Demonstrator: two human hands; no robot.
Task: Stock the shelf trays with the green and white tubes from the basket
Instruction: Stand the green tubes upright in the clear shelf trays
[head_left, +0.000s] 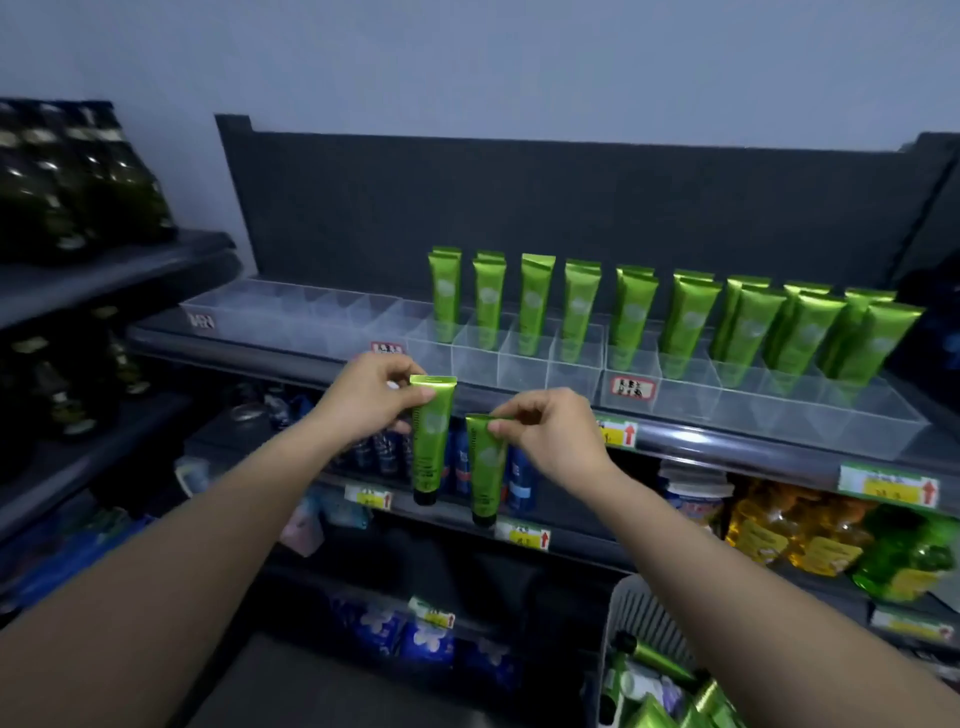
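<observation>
Hanging cap-down just below the shelf tray (524, 371), the left tube (431, 447) is being pinched at its crimp by the left hand (369, 397), the right tube (485, 467) by the right hand (545, 434), presumably for upright slotting.

- The top shelf (260, 351) is dark, with a dark back panel (519, 208) rising behind it.
- Clear trays (524, 371) stand on it in a row, side by side, each divided into small compartments.
- Green tubes (535, 304) stand upright, cap down, in the rear compartments from the middle of the row to its right end.
- Yellow price tags (618, 432) sit on its front edge.
- The lower shelf (447, 512) carries blue bottles (462, 462), and to the right yellow bottles (779, 530).
- The side shelf (104, 270) at left carries dark bottles (78, 171).
</observation>
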